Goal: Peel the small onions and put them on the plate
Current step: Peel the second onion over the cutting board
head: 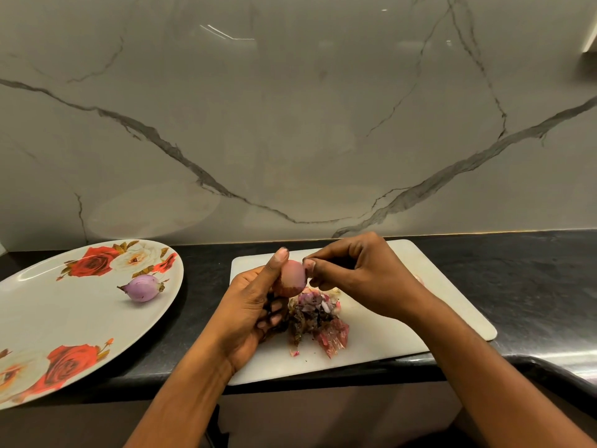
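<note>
Small onion held over the cutting board, one peeled onion on the plate

The floral plate [48,302] sits at 8 o'clock in the view and holds a single peeled onion [142,287], toward the plate's 2 o'clock side; the rest of the plate is bare. At 5 o'clock the white cutting board [436,302] carries a pile of peels [316,321] near its middle. Above that pile the left hand [255,305] grips the small onion [292,276], thumb up along it and fingers curled beneath. From 3 o'clock the right hand [355,270] pinches at the onion's upper side with bent fingertips. A strip of dark counter [206,286] separates plate and board, and more counter lies open at the board's 3 o'clock. The board's near edge reaches the counter front.
</note>
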Available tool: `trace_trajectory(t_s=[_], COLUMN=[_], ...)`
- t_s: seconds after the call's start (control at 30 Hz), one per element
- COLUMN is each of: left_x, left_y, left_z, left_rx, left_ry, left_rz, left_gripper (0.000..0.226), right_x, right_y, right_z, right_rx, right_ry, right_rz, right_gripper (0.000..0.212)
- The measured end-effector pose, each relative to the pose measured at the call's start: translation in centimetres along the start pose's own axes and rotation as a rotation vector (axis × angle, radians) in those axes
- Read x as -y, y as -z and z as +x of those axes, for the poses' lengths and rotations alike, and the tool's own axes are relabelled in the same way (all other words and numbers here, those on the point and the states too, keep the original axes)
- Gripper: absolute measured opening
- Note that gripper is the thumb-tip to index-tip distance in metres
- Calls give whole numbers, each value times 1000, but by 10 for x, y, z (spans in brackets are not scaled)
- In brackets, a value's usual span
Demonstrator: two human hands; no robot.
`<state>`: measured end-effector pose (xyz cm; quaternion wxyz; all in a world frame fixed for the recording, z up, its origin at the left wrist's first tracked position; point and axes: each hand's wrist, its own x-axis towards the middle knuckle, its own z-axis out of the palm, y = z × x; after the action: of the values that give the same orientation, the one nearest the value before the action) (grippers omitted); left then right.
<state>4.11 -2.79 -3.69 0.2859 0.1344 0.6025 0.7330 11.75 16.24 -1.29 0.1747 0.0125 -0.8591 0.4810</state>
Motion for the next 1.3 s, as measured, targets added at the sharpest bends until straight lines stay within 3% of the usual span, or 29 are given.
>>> trace_trajectory(t_s=[0.27,0.6,1.3], left_x=[-2,-4,-1], left_y=[-3,-5,0], left_z=[-1,-3,-3], left_rx=[-1,-10,15], left_ry=[22,36,28], left_rz=[26,41,17], left_gripper=[47,50,49], right_x=[-4,-5,-3], right_y=[3,5,-3], right_z=[1,1,1], right_rx=[34,64,-7], right_ry=[27,-17,25], right_rz=[-86,-24,-24], right_gripper=[11,17,9])
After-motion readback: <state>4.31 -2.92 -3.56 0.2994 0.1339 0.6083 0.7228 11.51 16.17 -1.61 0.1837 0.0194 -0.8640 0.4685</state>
